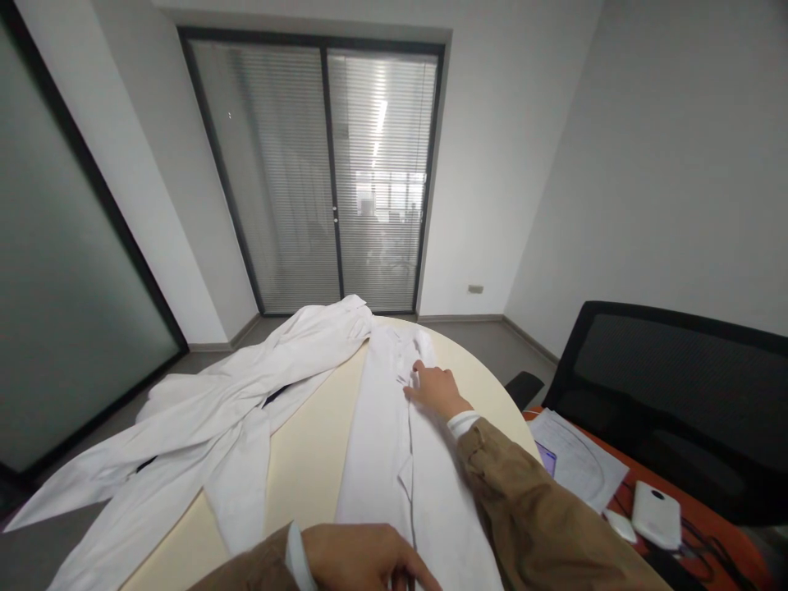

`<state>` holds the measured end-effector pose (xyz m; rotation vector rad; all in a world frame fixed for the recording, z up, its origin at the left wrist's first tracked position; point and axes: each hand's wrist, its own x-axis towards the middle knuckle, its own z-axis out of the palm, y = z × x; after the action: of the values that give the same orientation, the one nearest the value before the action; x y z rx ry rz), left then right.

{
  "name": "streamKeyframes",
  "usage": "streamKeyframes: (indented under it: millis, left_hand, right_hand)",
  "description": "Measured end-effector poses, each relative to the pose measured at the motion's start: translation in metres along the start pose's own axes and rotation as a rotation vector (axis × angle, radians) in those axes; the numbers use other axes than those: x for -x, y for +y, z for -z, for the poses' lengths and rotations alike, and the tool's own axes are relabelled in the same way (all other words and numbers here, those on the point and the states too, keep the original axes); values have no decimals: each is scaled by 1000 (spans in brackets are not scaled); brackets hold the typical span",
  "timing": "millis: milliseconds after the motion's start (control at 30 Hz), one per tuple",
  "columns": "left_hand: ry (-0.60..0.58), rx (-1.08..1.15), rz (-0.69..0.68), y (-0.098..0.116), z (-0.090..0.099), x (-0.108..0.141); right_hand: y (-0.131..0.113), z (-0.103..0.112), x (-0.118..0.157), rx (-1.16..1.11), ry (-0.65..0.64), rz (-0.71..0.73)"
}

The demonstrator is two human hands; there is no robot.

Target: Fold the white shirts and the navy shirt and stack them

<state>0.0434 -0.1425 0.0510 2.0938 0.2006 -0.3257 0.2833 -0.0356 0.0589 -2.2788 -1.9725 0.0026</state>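
Observation:
A long white garment, folded into a strip with an open edge down its middle, lies on the round cream table. My right hand rests on its far part, thumb and forefinger apart on the cloth by that edge. At the bottom of the view my left hand lies over the near part of the same garment. Its forefinger stretches to the right, while the other fingertips run out of the picture. To the left a second white garment is heaped loosely, with one end hanging over the table's edge.
On the right stand a black mesh chair and an orange surface bearing paper sheets, a phone, a white device and dark cables. Beyond the table are glass doors with blinds.

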Motion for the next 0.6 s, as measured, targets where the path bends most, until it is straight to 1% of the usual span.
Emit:
streamKeyframes:
  millis: [100, 133, 200, 267, 300, 400, 433, 467, 533, 600]
  left_hand:
    - [-4, 55, -70, -3, -6, -5]
    - [6, 70, -87, -4, -8, -6]
    - [36, 90, -101, -7, -13, -7]
    - [88, 92, -86, -11, -17, -7]
    - [107, 89, -75, -13, -18, -7]
    - [120, 72, -61, -17, -22, -6]
    - [113, 62, -70, -17, -23, -6]
    - [107, 50, -87, -16, -23, -6]
    - [112, 27, -127, -13, -22, -5]
    - [117, 7, -157, -9, -22, -6]
  right_hand:
    - [-7, 1, -10, -35, -24, 68]
    - [-10, 0, -12, -37, -30, 66]
    - [-15, -2, -15, -33, 7, 13]
    - [-19, -4, -15, -60, 59, -29]
    - [-20, -6, -14, -96, 61, -18]
    - [-21, -10, -10, -231, 2, 131]
    - [-20, -11, -8, -253, 3, 165]
    - [-19, -12, -6, -256, 13, 167]
    - [-17, -14, -2, -221, 22, 98]
    - [-14, -15, 2, -191, -24, 49]
